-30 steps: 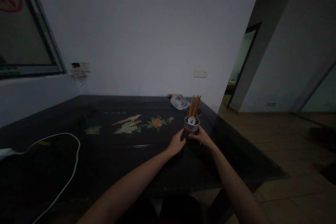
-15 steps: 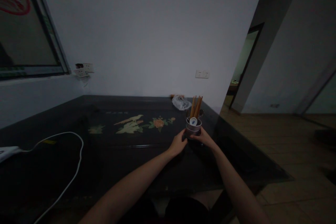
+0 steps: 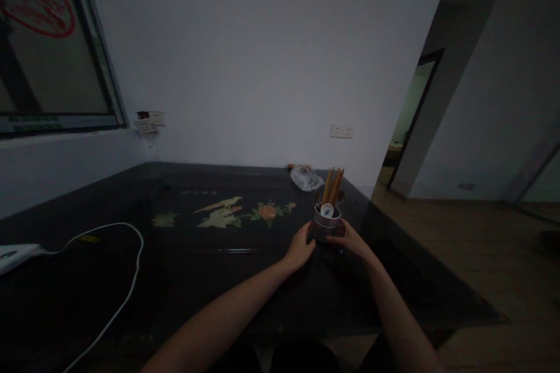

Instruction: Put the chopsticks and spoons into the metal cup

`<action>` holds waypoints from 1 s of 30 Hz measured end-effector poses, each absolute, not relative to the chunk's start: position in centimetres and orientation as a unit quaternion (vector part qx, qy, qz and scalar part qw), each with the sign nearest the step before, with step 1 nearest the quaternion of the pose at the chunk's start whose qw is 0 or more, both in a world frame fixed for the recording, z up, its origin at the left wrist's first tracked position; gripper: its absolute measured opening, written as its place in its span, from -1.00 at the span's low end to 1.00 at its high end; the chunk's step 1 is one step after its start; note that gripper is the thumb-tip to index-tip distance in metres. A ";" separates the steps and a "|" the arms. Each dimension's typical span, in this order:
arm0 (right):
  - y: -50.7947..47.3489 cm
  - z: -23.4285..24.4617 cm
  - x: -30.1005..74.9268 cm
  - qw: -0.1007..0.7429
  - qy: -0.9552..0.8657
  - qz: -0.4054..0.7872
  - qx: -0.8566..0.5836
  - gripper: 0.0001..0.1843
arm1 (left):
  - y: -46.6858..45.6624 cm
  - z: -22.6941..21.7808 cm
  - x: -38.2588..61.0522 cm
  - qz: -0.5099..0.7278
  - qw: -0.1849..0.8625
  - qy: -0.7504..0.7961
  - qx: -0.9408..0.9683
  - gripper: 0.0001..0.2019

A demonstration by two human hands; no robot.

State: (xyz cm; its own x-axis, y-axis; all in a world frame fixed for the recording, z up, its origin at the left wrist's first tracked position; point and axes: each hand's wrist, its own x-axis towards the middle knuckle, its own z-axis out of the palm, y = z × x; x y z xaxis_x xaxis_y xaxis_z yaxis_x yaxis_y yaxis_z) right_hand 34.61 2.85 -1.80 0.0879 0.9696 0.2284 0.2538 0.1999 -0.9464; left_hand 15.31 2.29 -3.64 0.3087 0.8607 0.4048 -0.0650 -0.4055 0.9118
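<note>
A small stack of bowls (image 3: pixel 324 233), apparently two, with pale rims, sits on the dark table. Several wooden chopsticks (image 3: pixel 333 186) stand in it, leaning a little to the right. A white spoon with a blue mark (image 3: pixel 326 210) rests at the front of the upper rim, and a dark metal spoon (image 3: pixel 341 197) sticks out behind on the right. My left hand (image 3: pixel 301 246) is curved against the left side of the bowls, thumb toward the front. From the right, my right hand (image 3: pixel 352 239) grips them, its thumb across the front. The far fingers of both hands are hidden.
The black glossy table (image 3: pixel 184 274) bears a bird-and-flower pattern. A crumpled clear plastic bag (image 3: pixel 305 178) lies behind the bowls near the wall. On the left, a white cable (image 3: pixel 135 268) curves from a white power strip (image 3: pixel 17 255). The table's right edge borders the floor.
The whole view has shifted slightly, so everything sits a little lower and to the right. Both hands stay around the bowls, which show no clear movement on the table.
</note>
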 end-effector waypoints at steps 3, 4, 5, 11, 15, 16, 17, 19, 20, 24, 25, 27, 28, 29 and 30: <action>1.4 -1.6 35.8 0.499 -0.565 0.262 -0.602 -0.14 | 2.3 -3.3 15.4 0.520 0.472 0.315 0.638 -0.44; 0.7 -1.3 36.0 0.491 -0.568 0.221 -0.622 -0.18 | 2.3 -3.1 15.4 0.523 0.477 0.323 0.628 -0.45; -0.2 -1.1 36.2 0.484 -0.577 0.181 -0.632 -0.27 | 2.4 -2.8 15.4 0.524 0.482 0.332 0.619 -0.46; -5.2 2.5 33.2 0.455 -0.653 0.113 -0.595 -0.81 | 1.9 0.2 13.5 0.518 0.480 0.370 0.603 -0.59; -6.1 5.5 27.9 0.424 -0.720 0.209 -0.508 -0.77 | -0.3 2.5 9.1 0.484 0.429 0.351 0.677 -0.81; -6.0 6.0 26.5 0.417 -0.736 0.221 -0.486 -0.76 | -1.0 2.7 7.7 0.468 0.420 0.350 0.694 -0.86; -5.8 6.4 25.1 0.402 -0.753 0.235 -0.465 -0.76 | -1.6 2.7 6.4 0.444 0.417 0.351 0.712 -0.85; -5.1 6.5 22.6 0.361 -0.788 0.262 -0.425 -0.75 | -2.5 2.3 3.9 0.407 0.394 0.366 0.738 -0.77; -4.6 6.2 21.5 0.343 -0.804 0.266 -0.407 -0.73 | -2.7 1.9 2.8 0.390 0.373 0.375 0.754 -0.75; -2.3 2.8 19.1 0.307 -0.826 0.255 -0.398 -0.68 | -2.6 0.8 0.1 0.311 0.299 0.395 0.811 -0.70; -1.7 1.8 18.9 0.310 -0.824 0.252 -0.402 -0.69 | -2.4 0.8 -0.1 0.298 0.290 0.395 0.819 -0.69; -1.0 0.1 19.0 0.315 -0.823 0.247 -0.402 -0.72 | -2.1 1.0 -0.3 0.285 0.275 0.393 0.830 -0.67; -0.9 -0.5 19.1 0.317 -0.822 0.245 -0.404 -0.72 | -1.9 1.1 -0.3 0.281 0.264 0.390 0.836 -0.66; -0.8 -0.9 19.2 0.319 -0.822 0.244 -0.404 -0.72 | -1.8 1.1 -0.2 0.275 0.252 0.385 0.844 -0.67; -0.8 -1.1 19.3 0.322 -0.821 0.243 -0.404 -0.72 | -1.7 1.0 -0.2 0.266 0.241 0.380 0.852 -0.68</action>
